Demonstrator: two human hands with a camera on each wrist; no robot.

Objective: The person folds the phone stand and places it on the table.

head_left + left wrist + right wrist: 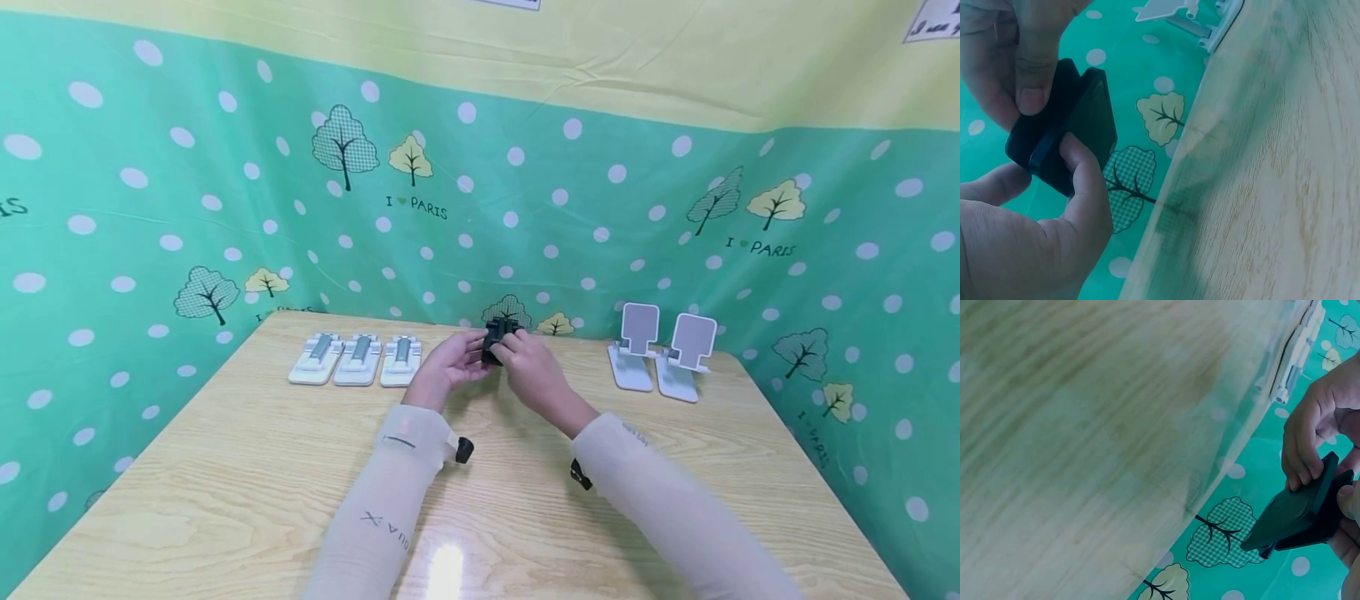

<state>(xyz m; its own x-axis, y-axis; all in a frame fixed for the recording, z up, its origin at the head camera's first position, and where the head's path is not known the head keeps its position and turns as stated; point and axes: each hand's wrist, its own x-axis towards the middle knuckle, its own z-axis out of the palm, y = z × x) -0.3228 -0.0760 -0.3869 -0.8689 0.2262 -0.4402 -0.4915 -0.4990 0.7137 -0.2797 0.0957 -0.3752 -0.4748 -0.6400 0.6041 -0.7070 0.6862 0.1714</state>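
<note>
Both hands hold a small black folding phone stand (492, 335) near the back edge of the table, raised above it. My left hand (452, 364) grips one side of the stand, with its thumb and fingers at the edges of one plate (1094, 119). From the other side, my right hand (534, 372) pinches the second plate with thumb and fingers. In the right wrist view, the two black plates (1294, 509) stand apart at a narrow angle, joined at one end. Fingers cover part of the stand.
Three folded white phone stands (358, 362) lie in a row at the back left of the wooden table (285, 483). Two unfolded white stands (632, 371) with grey pads stand at the back right. A green dotted curtain (525, 208) hangs right behind the table.
</note>
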